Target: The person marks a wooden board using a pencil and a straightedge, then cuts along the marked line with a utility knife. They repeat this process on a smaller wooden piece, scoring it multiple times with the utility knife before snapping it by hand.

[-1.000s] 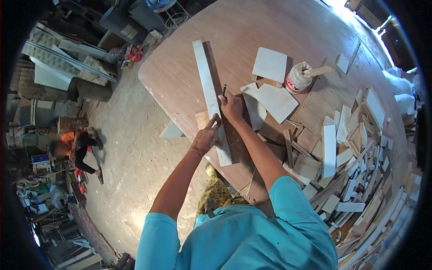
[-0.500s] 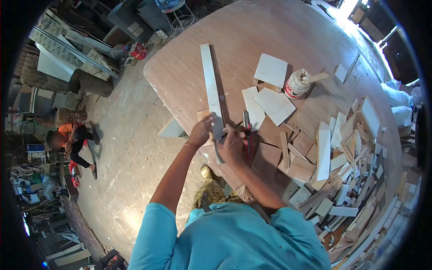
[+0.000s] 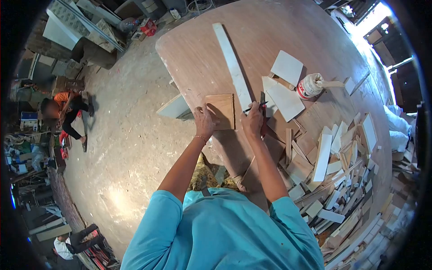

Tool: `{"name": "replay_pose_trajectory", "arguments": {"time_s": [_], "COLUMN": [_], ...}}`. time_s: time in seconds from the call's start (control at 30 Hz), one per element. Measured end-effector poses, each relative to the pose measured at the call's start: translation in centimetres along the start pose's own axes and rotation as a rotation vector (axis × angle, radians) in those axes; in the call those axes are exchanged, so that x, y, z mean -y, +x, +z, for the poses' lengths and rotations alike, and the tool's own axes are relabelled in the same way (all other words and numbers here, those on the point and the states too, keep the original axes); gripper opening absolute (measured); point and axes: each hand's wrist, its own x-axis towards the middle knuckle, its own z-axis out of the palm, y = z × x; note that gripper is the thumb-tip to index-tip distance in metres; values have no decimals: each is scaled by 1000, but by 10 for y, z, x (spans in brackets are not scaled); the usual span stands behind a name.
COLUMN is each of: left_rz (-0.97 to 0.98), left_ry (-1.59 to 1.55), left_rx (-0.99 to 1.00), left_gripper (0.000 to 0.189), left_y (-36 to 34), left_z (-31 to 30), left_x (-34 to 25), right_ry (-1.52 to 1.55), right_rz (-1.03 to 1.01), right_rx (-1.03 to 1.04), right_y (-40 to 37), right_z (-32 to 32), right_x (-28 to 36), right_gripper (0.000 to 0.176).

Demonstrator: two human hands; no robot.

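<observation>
My left hand (image 3: 204, 121) grips the left edge of a small brown wooden board (image 3: 221, 108), which lies at the table's near-left edge. Just right of the board, my right hand (image 3: 253, 120) is closed on a thin dark pencil (image 3: 262, 104), held crosswise at the near end of a long white strip (image 3: 230, 60). The strip lies flat, running away from me. A red-handled tool with a dark, narrow upper part (image 3: 262, 97) sits beside my right hand, which partly hides it.
White panels (image 3: 286, 105) and a white tub with a stick in it (image 3: 309, 87) stand right of the strip. Offcuts (image 3: 346, 175) are heaped on the right of the wooden table (image 3: 189, 49). A person in orange (image 3: 63, 101) is off to the left; another person (image 3: 65, 246) is lower left.
My left hand has moved from the strip's near end onto the brown board, now uncovered. My right hand has moved right and away from me with the pencil. The view has shifted.
</observation>
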Motion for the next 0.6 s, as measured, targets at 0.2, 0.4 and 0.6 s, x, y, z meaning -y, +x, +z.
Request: {"name": "replay_pose_trajectory", "arguments": {"time_s": [0.2, 0.4, 0.6], "left_rz": [-207, -445, -477], "left_ry": [-309, -533, -627], "left_rx": [-213, -170, -239], "left_gripper": [61, 27, 24], "left_y": [-21, -31, -35], "left_z": [12, -11, 12], "left_x": [15, 3, 18], "right_ry": [90, 218, 186], "right_rz": [-209, -121, -163], "right_rx": [-239, -91, 7], "right_y": [-7, -47, -64], "right_z": [-1, 6, 13], "right_x": [7, 5, 14], "right_gripper": [29, 24, 32]}}
